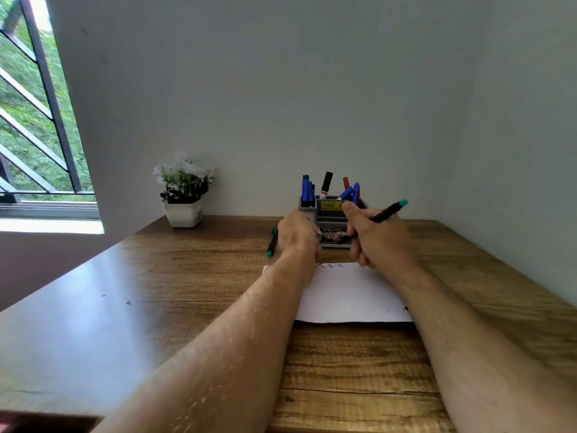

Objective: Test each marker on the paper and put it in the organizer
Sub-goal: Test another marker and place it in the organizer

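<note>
Your right hand pinches a black marker with a teal end, the grip pressed together around the lower barrel, the teal end angled up and to the right. The held end is hidden behind your fingers, so you can't tell whether the cap is on. It's carried high and close to the organizer, which reads as either just-tested and heading in, or about to be uncapped.

Your left hand sits just left of the organizer, fingers curled toward its front; whether that grip holds anything (a cap, maybe) can't be told, since the back of the hand blocks it. Probably it's steadying the organizer or working with the right hand on the marker.

A 2nd green-tipped marker lies on the surface just beside your left hand, likely waiting its turn.

The paper lies flat between your forearms, directly in front of the organizer, so testing and dropping in stay a short reach apart. A few small scribbles in red and blue show along its far edge, so some testing looks done.

The organizer already stands several markers upright: blue ones at left, a black-capped one in the middle, red and blue at right. It sits against the wall, well apart from the potted plant.
</note>
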Motion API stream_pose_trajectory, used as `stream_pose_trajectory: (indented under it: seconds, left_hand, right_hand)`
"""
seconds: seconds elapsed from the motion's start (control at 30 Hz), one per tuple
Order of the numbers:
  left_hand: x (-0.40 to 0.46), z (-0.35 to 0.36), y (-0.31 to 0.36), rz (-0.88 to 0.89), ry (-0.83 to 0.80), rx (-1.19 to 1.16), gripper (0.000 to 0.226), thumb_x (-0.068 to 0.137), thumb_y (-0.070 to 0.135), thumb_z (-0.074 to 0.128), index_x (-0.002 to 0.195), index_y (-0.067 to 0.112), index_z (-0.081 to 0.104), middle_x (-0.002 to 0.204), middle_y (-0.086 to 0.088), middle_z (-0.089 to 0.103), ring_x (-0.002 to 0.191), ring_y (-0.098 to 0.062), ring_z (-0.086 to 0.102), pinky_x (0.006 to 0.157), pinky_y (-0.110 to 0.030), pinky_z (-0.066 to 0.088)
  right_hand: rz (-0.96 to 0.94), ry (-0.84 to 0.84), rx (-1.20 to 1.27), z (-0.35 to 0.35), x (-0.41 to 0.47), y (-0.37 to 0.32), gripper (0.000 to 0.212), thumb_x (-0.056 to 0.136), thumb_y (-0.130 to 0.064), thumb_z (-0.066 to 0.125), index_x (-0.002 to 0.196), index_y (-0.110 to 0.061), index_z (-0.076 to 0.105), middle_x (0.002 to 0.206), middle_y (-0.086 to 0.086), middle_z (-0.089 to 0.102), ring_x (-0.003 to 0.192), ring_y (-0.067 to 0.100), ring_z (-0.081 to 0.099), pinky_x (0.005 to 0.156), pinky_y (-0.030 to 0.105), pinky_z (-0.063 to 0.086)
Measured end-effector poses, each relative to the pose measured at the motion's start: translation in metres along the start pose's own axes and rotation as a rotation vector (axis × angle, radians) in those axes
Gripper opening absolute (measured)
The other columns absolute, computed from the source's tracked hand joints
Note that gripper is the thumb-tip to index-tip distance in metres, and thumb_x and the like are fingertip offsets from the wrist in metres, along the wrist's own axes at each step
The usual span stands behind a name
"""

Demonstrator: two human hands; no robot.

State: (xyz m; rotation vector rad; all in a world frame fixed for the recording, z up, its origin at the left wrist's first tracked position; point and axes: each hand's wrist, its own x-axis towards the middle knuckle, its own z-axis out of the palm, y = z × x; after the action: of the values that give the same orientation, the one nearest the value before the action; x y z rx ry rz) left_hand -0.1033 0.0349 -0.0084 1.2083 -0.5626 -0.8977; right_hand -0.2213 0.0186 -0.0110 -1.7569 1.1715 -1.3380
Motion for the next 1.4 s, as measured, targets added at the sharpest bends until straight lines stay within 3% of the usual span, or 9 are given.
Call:
stream_pose_trajectory:
  seconds: [0.17,0.27,0.4,0.6,0.77,0.87,1.1,1.23,1.4]
  left_hand:
    - [0.006,-0.003,-0.009,0.033,0.013,0.118,0.026,0.098,0.022,0.036,0.091,0.009,0.057,0.064,-0.004,0.054,0.044,-0.014,0.052,0.046,-0.026,0.047]
    - [0.012,-0.003,-0.01,0.054,-0.021,0.14,0.036,0.101,0.022,0.034,0.117,0.0,0.058,0.068,-0.004,0.052,0.053,-0.018,0.053,0.051,-0.034,0.051]
    - [0.013,0.0,-0.014,0.083,-0.007,0.235,0.03,0.098,0.025,0.034,0.098,0.009,0.059,0.076,-0.008,0.064,0.066,-0.024,0.067,0.067,-0.038,0.061]
    - [0.019,0.002,-0.02,0.074,-0.043,0.254,0.034,0.095,0.029,0.034,0.108,0.011,0.059,0.094,-0.012,0.069,0.075,-0.027,0.071,0.05,-0.028,0.056]
    - [0.023,0.006,-0.022,0.148,-0.038,0.411,0.035,0.101,0.024,0.035,0.118,0.005,0.058,0.093,-0.012,0.067,0.071,-0.028,0.069,0.038,-0.023,0.05]
    - [0.022,0.005,-0.022,0.151,-0.06,0.382,0.039,0.102,0.028,0.034,0.124,0.005,0.056,0.105,-0.015,0.067,0.084,-0.032,0.069,0.058,-0.036,0.06]
    - [0.019,0.006,-0.023,0.142,-0.021,0.383,0.041,0.1,0.034,0.031,0.115,0.008,0.059,0.097,-0.011,0.066,0.082,-0.024,0.067,0.063,-0.033,0.06]
    - [0.019,0.006,-0.025,0.167,-0.027,0.394,0.044,0.1,0.039,0.03,0.117,0.01,0.059,0.098,-0.01,0.066,0.082,-0.022,0.066,0.059,-0.032,0.058]
    - [0.019,0.006,-0.025,0.162,-0.028,0.396,0.043,0.1,0.04,0.03,0.116,0.011,0.059,0.098,-0.009,0.066,0.086,-0.024,0.067,0.074,-0.04,0.061]
  right_hand:
    - [0.129,-0.183,-0.007,0.001,-0.003,0.01,0.022,0.097,-0.026,0.056,0.088,-0.011,0.07,0.065,0.014,0.068,0.046,0.02,0.06,0.041,0.026,0.048]
    - [0.095,-0.267,-0.129,-0.001,-0.004,0.015,0.017,0.092,-0.017,0.06,0.082,-0.006,0.069,0.064,0.014,0.067,0.047,0.019,0.058,0.043,0.027,0.047]
    - [0.094,-0.275,-0.185,-0.003,-0.002,0.019,0.01,0.092,-0.014,0.06,0.085,-0.009,0.064,0.065,0.013,0.069,0.048,0.018,0.057,0.044,0.027,0.043]
    - [0.077,-0.204,-0.29,-0.005,0.0,0.021,0.017,0.083,-0.021,0.066,0.068,-0.016,0.059,0.064,0.007,0.071,0.055,0.015,0.06,0.054,0.027,0.043]
    - [0.046,-0.179,-0.344,-0.006,0.002,0.022,0.023,0.081,-0.022,0.067,0.062,-0.016,0.056,0.063,0.005,0.06,0.061,0.015,0.056,0.057,0.028,0.042]
    - [0.044,-0.181,-0.36,-0.005,0.003,0.022,0.022,0.084,-0.023,0.066,0.064,-0.016,0.058,0.067,0.007,0.065,0.063,0.017,0.059,0.059,0.028,0.044]
    - [0.046,-0.197,-0.372,-0.004,0.002,0.021,0.022,0.084,-0.021,0.065,0.065,-0.015,0.058,0.073,0.013,0.07,0.067,0.022,0.064,0.067,0.035,0.052]
    - [0.03,-0.185,-0.397,-0.002,0.002,0.02,0.023,0.086,-0.021,0.065,0.065,-0.017,0.056,0.069,0.007,0.064,0.064,0.016,0.059,0.06,0.03,0.045]
    - [0.044,-0.197,-0.384,-0.003,0.002,0.02,0.023,0.085,-0.022,0.065,0.064,-0.015,0.056,0.069,0.009,0.064,0.064,0.018,0.058,0.067,0.034,0.049]
